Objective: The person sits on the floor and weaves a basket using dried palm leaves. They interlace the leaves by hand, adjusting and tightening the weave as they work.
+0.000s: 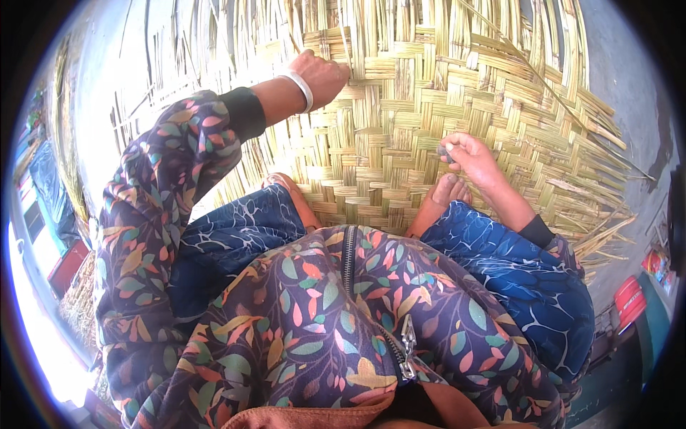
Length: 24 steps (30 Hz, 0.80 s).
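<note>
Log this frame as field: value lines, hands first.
left hand: curled, at upper part of pale yellow-green woven-strip mat; grip hidden
right hand: fingers curled, over mat, near bare right foot; small dark thing at fingertips, unclear
mat edges: unwoven strips at top and right
left wrist: smooth white band
clothing: dark leaf-print jacket

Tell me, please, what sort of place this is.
Probably a household yard or porch used for weaving, though I cannot be sure: a partly woven mat with unwoven strips lies on grey floor, and bright light shows at left.
</note>
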Each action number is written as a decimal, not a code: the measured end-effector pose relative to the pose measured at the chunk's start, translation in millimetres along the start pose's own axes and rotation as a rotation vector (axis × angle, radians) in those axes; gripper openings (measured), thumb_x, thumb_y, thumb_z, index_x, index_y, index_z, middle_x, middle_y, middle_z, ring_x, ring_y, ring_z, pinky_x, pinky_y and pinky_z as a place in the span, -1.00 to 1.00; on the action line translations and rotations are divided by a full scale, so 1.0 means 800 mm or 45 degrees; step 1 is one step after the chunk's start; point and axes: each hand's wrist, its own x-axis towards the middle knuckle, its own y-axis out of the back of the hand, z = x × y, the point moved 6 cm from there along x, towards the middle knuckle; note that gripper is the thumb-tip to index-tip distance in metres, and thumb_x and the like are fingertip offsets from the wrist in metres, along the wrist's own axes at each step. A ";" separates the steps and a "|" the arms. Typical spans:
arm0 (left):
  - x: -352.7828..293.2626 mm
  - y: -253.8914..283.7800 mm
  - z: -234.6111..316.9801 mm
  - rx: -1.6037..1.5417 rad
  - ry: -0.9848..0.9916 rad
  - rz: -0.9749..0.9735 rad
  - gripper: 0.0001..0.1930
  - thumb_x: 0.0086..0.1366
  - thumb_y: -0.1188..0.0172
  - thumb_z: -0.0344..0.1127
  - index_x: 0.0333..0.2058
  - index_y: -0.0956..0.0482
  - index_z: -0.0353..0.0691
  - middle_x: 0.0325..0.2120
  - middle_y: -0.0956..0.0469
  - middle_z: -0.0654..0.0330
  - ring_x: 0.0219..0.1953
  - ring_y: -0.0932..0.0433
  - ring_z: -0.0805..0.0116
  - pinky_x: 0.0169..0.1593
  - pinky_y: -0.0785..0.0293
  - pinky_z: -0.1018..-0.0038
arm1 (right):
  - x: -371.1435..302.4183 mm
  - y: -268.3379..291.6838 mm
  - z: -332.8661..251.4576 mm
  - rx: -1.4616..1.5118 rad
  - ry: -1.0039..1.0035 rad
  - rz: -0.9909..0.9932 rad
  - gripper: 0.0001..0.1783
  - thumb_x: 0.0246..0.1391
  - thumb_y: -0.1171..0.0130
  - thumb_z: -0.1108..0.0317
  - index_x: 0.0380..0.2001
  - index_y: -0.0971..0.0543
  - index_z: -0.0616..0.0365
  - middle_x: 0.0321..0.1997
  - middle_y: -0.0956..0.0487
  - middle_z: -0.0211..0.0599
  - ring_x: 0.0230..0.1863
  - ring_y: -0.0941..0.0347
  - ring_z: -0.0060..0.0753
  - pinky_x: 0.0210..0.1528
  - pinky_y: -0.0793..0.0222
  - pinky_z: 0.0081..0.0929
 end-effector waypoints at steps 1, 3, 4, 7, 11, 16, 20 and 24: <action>-0.002 0.001 0.005 0.075 -0.041 0.031 -0.87 0.18 -0.04 -0.37 -0.30 -0.50 -0.18 -0.51 -0.57 0.19 -0.43 -0.59 0.27 -0.30 -0.42 0.39 | 0.001 0.002 0.002 -0.003 -0.002 -0.003 -0.72 0.21 0.04 0.28 -0.11 -0.47 0.20 -0.20 -0.53 -0.38 -0.17 -0.46 -0.50 -0.17 -0.36 -0.49; -0.009 0.005 0.012 0.226 -0.109 0.090 -0.90 0.16 -0.06 -0.38 -0.33 -0.50 -0.16 -0.51 -0.56 0.21 -0.41 -0.59 0.28 -0.29 -0.41 0.40 | 0.004 0.000 0.006 -0.010 -0.015 -0.009 -0.73 0.21 0.04 0.28 -0.11 -0.47 0.20 -0.21 -0.53 -0.37 -0.18 -0.46 -0.51 -0.18 -0.36 -0.49; -0.008 0.007 0.016 0.245 -0.132 0.091 -0.93 0.14 -0.09 -0.40 -0.37 -0.50 -0.15 -0.53 -0.54 0.22 -0.42 -0.58 0.30 -0.30 -0.41 0.40 | 0.006 0.000 0.010 -0.016 -0.025 -0.001 -0.73 0.21 0.04 0.29 -0.11 -0.47 0.19 -0.21 -0.53 -0.37 -0.19 -0.46 -0.52 -0.18 -0.36 -0.50; -0.001 0.005 0.024 0.221 -0.244 0.358 -0.93 0.09 -0.12 -0.35 -0.41 -0.49 -0.14 -0.60 -0.49 0.27 -0.49 -0.54 0.35 -0.32 -0.40 0.40 | -0.005 0.004 0.004 0.018 -0.061 0.023 -0.76 0.22 0.04 0.29 -0.14 -0.47 0.17 -0.25 -0.54 -0.40 -0.24 -0.45 -0.57 -0.21 -0.35 -0.57; -0.011 -0.011 0.018 0.269 -0.278 0.511 -0.93 0.08 -0.10 -0.34 -0.45 -0.43 -0.16 -0.67 -0.40 0.30 -0.58 -0.49 0.39 -0.50 -0.40 0.43 | -0.006 -0.003 -0.002 0.081 -0.010 0.005 -0.79 0.22 0.05 0.31 -0.18 -0.47 0.19 -0.31 -0.52 -0.41 -0.31 -0.42 -0.60 -0.29 -0.36 -0.60; -0.011 0.003 0.004 -0.083 -0.196 0.395 -0.89 0.12 -0.08 -0.36 -0.39 -0.45 -0.25 -0.60 -0.50 0.18 -0.54 -0.55 0.30 -0.46 -0.48 0.37 | 0.005 -0.002 0.009 0.078 -0.019 -0.030 -0.78 0.23 0.08 0.31 -0.17 -0.47 0.18 -0.31 -0.53 -0.39 -0.32 -0.45 -0.57 -0.30 -0.37 -0.59; -0.011 0.003 -0.001 -0.301 -0.032 0.327 -0.88 0.09 -0.05 -0.42 -0.35 -0.46 -0.25 -0.54 -0.54 0.07 -0.45 -0.58 0.12 -0.40 -0.49 0.25 | 0.008 0.001 0.013 0.069 -0.007 -0.022 -0.76 0.21 0.06 0.30 -0.16 -0.47 0.19 -0.30 -0.54 -0.34 -0.34 -0.46 -0.57 -0.31 -0.38 -0.58; -0.004 0.007 -0.006 -0.449 0.026 0.259 -0.88 0.10 -0.02 -0.41 -0.35 -0.46 -0.23 -0.51 -0.54 0.06 -0.42 -0.57 0.09 -0.34 -0.47 0.19 | 0.003 0.006 0.012 0.101 -0.042 -0.004 -0.76 0.21 0.07 0.30 -0.17 -0.47 0.20 -0.30 -0.55 -0.32 -0.32 -0.46 -0.56 -0.32 -0.38 -0.58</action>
